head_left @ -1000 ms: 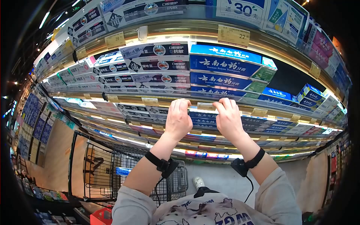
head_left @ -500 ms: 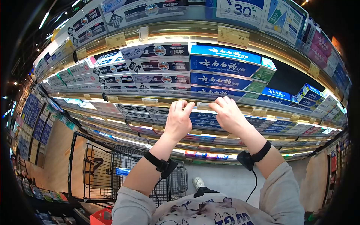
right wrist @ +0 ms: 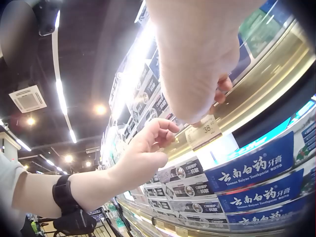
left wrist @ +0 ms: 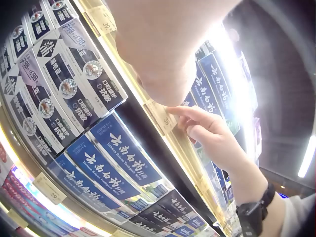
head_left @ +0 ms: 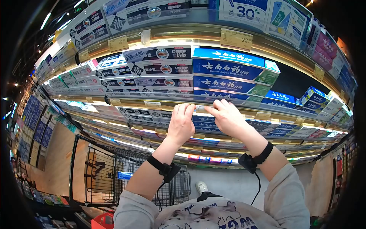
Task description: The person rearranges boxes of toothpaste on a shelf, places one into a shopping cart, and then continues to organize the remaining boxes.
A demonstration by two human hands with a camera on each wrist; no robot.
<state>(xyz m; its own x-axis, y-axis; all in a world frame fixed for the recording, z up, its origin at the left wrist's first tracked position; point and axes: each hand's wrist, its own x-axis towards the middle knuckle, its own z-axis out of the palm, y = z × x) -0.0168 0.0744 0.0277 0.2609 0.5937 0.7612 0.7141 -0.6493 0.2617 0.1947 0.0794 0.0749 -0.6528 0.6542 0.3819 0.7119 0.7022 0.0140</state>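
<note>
Both hands are at a shelf's gold edge strip [right wrist: 256, 94], on either side of a small price tag [right wrist: 205, 132] marked 38. My left hand [head_left: 181, 124] is at the tag's left, its fingers loosely bent near the strip and nothing held. From the right, my right hand [head_left: 227, 119] reaches in with its index finger extended, the fingertip right at the tag in the left wrist view; its other fingers are bent. Above the hands, blue toothpaste boxes [head_left: 225, 68] are stacked beside white and dark toothpaste boxes [head_left: 164, 69].
More toothpaste boxes [right wrist: 261, 168] fill the shelf below the tag. Higher up, another shelf edge carries a larger price tag [head_left: 236, 39]. A black wire shopping cart [head_left: 103, 179] stands at the lower left, with a red basket [head_left: 103, 220] near it.
My right hand has shifted left along the shelf edge, closer to my left hand, and its index finger has straightened. The left hand stays in place with its fingers slightly less curled.
</note>
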